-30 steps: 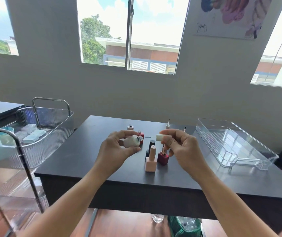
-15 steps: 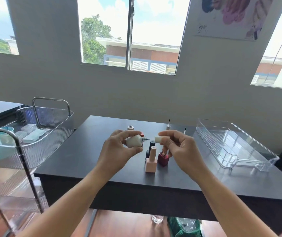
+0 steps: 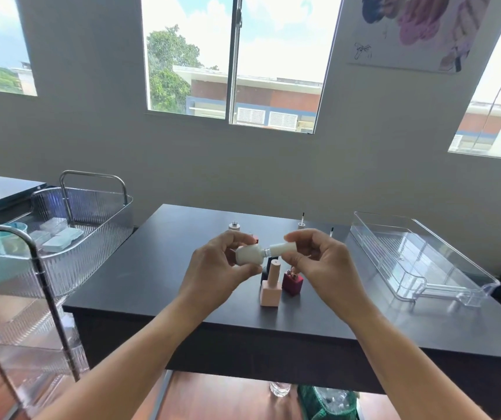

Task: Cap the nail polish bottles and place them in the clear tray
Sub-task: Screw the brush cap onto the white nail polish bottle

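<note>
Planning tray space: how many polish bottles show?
6: white bottle in left hand and right hand; pink bottle, dark red bottle, black bottle below them; red bottle behind left hand; open bottle at table's back. Hands may hide more.

The left hand point(image 3: 216, 268) grips a white bottle point(image 3: 249, 255), held sideways above the table point(image 3: 167, 268). The right hand point(image 3: 319, 265) pinches the white cap point(image 3: 282, 248) at the bottle neck. A pink bottle point(image 3: 271, 289) stands capped below, with a dark red bottle point(image 3: 292, 283) just beside it at 3 o'clock. The clear tray point(image 3: 367, 247) lies at 3 o'clock from the hands.
</note>
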